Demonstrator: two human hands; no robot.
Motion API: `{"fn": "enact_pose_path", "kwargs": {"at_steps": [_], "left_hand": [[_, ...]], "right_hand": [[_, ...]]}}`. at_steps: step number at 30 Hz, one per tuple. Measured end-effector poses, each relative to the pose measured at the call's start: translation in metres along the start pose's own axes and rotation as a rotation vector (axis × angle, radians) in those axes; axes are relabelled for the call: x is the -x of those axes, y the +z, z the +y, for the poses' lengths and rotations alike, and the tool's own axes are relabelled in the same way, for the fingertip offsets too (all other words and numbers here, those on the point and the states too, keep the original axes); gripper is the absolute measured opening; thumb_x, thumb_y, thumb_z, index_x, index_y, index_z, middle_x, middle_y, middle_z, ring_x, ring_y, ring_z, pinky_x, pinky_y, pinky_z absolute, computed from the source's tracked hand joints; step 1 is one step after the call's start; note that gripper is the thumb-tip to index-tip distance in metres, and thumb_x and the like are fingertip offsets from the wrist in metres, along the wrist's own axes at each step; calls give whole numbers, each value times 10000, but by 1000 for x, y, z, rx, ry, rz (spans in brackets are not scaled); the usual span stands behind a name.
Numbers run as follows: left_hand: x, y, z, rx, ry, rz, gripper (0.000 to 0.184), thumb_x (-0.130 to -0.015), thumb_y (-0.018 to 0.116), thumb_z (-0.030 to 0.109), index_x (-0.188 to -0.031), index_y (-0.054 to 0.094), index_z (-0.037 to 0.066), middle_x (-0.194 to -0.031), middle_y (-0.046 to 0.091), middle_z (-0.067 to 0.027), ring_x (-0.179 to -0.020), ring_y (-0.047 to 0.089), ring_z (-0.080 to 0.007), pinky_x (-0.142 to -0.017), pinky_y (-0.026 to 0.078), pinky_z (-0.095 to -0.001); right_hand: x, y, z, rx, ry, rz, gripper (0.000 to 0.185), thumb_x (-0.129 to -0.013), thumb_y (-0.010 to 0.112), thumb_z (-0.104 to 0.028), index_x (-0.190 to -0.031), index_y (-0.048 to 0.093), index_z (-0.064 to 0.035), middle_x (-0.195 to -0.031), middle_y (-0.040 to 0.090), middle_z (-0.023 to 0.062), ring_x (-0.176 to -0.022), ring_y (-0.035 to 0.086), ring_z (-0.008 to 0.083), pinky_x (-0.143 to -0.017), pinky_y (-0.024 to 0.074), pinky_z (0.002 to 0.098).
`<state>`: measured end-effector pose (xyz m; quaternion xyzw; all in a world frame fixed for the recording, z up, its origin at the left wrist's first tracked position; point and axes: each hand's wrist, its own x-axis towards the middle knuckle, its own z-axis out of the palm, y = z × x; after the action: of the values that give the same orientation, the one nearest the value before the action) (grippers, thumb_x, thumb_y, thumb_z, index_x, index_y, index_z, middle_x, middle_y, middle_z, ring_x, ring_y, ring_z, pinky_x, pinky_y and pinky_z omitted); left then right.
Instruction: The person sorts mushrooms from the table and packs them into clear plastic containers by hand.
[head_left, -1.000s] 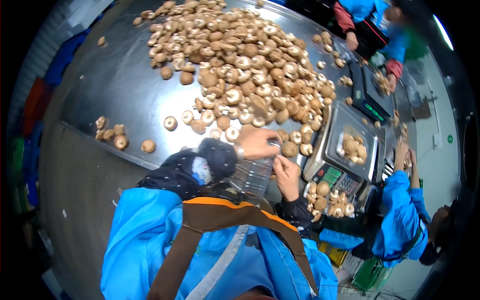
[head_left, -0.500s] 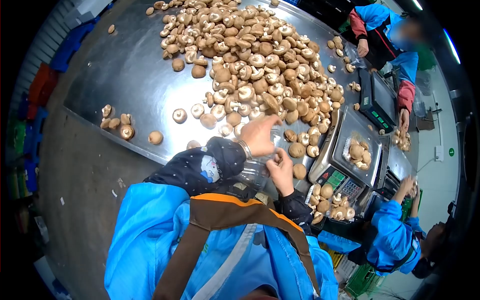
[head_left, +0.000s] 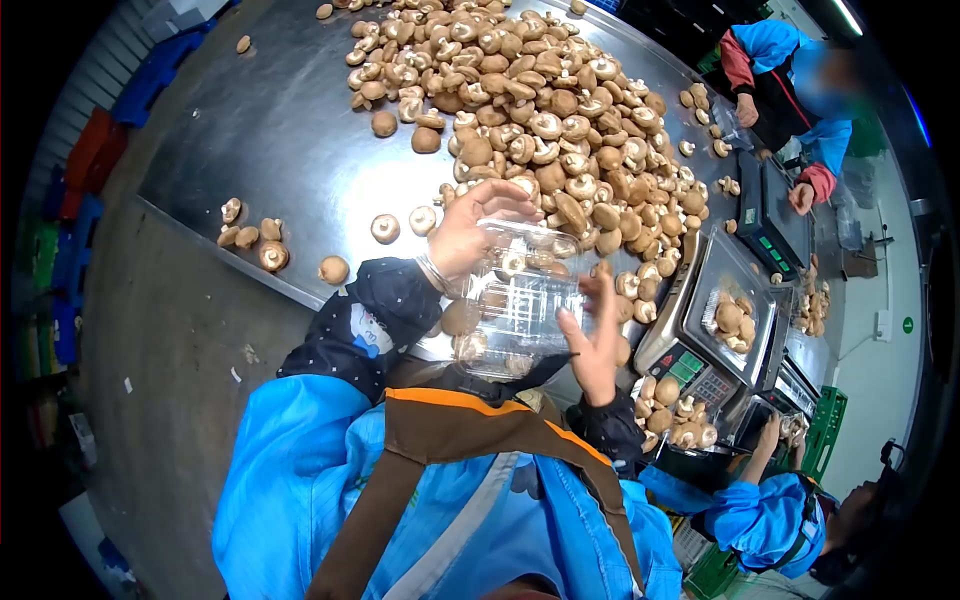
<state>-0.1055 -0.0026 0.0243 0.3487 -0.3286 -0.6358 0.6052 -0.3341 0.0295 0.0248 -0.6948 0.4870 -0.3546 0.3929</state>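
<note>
A clear plastic box (head_left: 525, 310), its lid opened out, lies between my hands, with mushrooms showing through it. My left hand (head_left: 475, 230) holds the upper left edge of the box, its fingers bent over the rim. On the box's right side, my right hand (head_left: 596, 345) has its fingers spread and slightly blurred; whether it touches the plastic is unclear. Just beyond the box rises a large pile of brown mushrooms (head_left: 540, 110). Right of my right hand, a scale (head_left: 705, 345) bears a tray of mushrooms (head_left: 735, 320).
The metal table (head_left: 290, 130) carries loose mushrooms near its left edge (head_left: 272, 256). More packed mushrooms (head_left: 675, 415) sit below the scale. A second scale (head_left: 775, 215) stands farther right. Two people in blue work at right, one at the top (head_left: 765, 45), one lower (head_left: 770, 520).
The clear box has been opened out and now lies flatter and wider. My left hand has moved left and up, my right hand has spread and moved right. The view has shifted slightly.
</note>
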Motion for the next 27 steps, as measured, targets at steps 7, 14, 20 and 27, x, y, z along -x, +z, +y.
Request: {"fn": "enact_pose_path", "kwargs": {"at_steps": [7,14,20,27], "left_hand": [[22,-48,-5,-319,61,101,688,-714,502,-134,-1331,290,86,-1288,424,-175,-1223,431,-260,-838,502,-291],[10,-217,85,-598,-252,627,628,-800,425,-86,-1324,273,225,-1102,519,-146,-782,628,-277,-599,553,-393],[-98,-451,153,-1355,-347,1158,564,-770,566,145,-1277,327,79,-1067,592,-273,-1019,579,-417,-874,466,-430],[-283,-439,55,-1378,-338,593,506,-796,534,178,-1271,418,46,-1209,538,-213,-1066,556,-353,-947,384,-424]], "right_hand": [[-62,80,10,-637,375,-111,439,-899,420,-51,-1307,334,88,-865,636,167,-687,651,206,-583,529,262],[-100,148,-26,-288,63,-379,542,-877,574,-121,-1345,326,-7,-1125,555,110,-985,547,153,-835,456,267],[-78,142,30,-330,242,-345,370,-882,539,-29,-1239,453,9,-1032,601,72,-833,578,110,-709,469,220],[-57,84,35,-397,629,-3,200,-913,529,-73,-1083,546,30,-964,635,83,-819,609,117,-705,498,227]]}}
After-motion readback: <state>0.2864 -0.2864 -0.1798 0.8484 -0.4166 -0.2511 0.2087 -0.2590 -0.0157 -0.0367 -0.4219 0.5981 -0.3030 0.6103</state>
